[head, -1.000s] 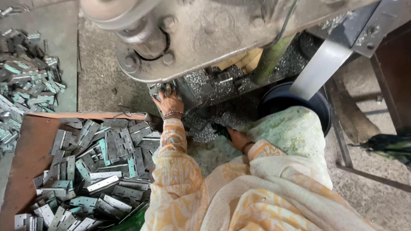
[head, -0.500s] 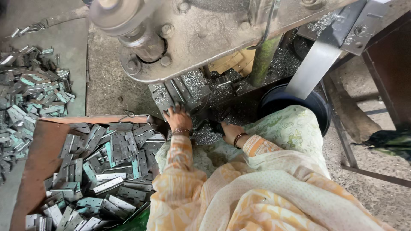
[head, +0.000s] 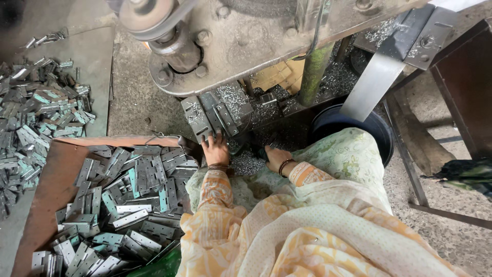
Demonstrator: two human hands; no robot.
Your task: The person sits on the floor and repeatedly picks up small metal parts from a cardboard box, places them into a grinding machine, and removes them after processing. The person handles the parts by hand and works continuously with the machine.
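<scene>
**Hinge plates at the machine's edge, left hand on them**

Where the grey hinge plates (head: 212,115) lie fanned on the machine bed (head: 266,61), their long axes run away from the person, and the left hand (head: 216,150) is just below them, fingertips touching their near ends; whether it grips one cannot be told. The right hand (head: 274,156) rests apart to the right, in metal shavings (head: 246,164), fingers hidden. Plates look flat, dull, dusted with chips. Left lies a rusty tray (head: 48,190) of hinges (head: 128,205).

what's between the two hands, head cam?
In the head view, a heap of small metal shavings lies between the left hand and right hand.
</scene>
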